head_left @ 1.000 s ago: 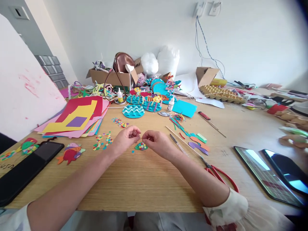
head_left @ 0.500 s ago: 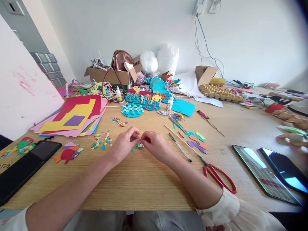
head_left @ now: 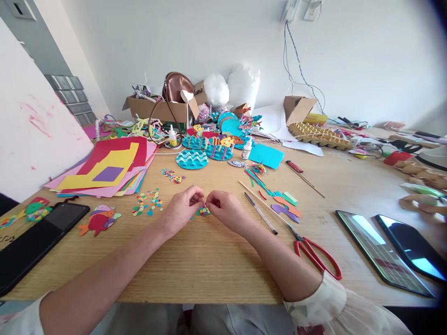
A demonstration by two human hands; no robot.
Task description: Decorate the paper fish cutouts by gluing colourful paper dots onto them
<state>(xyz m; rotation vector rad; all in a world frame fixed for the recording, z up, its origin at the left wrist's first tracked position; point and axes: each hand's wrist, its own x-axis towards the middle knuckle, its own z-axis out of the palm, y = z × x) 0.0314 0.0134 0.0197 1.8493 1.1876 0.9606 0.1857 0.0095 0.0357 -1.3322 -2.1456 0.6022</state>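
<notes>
Left hand [head_left: 181, 207] and right hand [head_left: 226, 209] are pinching narrow grips, contents too small to tell; a dotted paper fish [head_left: 203, 212] is lying between them on the desk [head_left: 209, 265].

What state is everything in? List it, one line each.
Left hand: fingertips pinched at the scaled paper piece.
Right hand: fingertips pinched there too.
Scissors: shut, lying flat.
Tablet: screen lit.
Black phone: screen dark.
Glue bottle: upright, capped.
Cardboard box: flaps open.
</notes>
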